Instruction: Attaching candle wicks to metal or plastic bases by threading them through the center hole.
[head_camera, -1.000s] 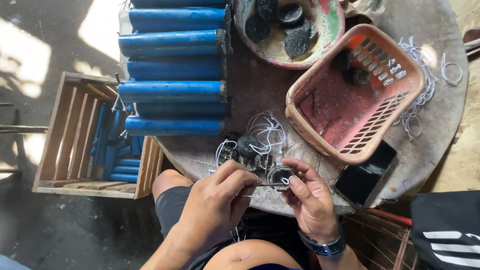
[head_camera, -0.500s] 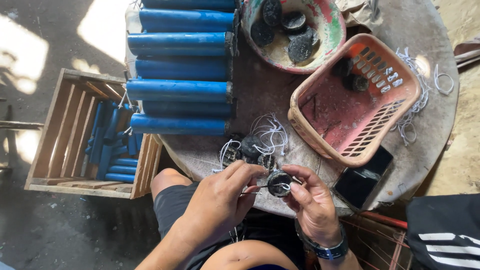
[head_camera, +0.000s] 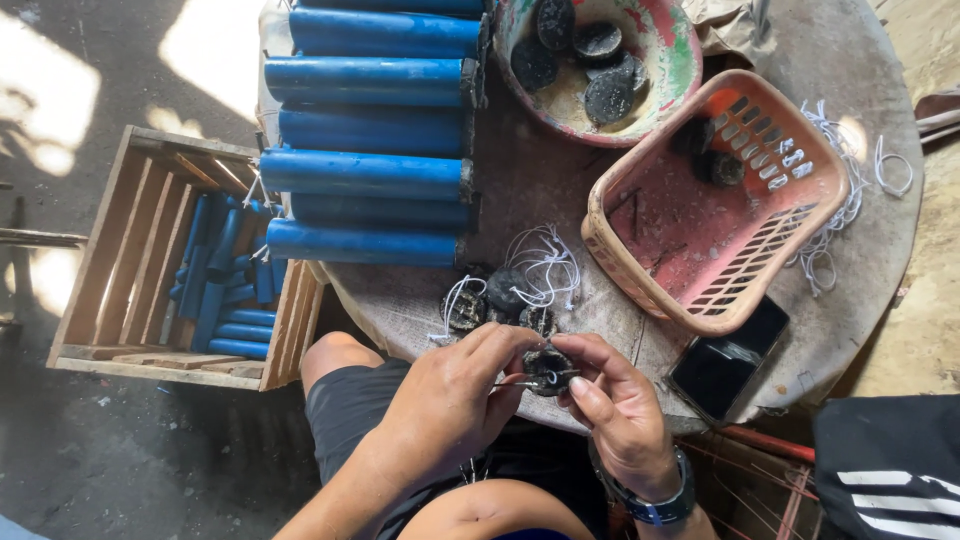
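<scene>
Right hand (head_camera: 622, 405) gripping a black disc (head_camera: 548, 366), left hand (head_camera: 450, 395) pinching a thin pin (head_camera: 512, 383) against it — more discs (head_camera: 500, 298) beside, blue tubes (head_camera: 370, 175) beyond

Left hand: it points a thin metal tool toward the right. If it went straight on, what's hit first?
Most likely the small black disc pinched in the right hand. The left hand already has the thin metal tool at the disc's edge, though depth is unclear.

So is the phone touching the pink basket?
Cannot tell. In the head view the basket's near rim overlaps the top corner of the black phone, so contact or a gap beneath it is hidden.
</scene>
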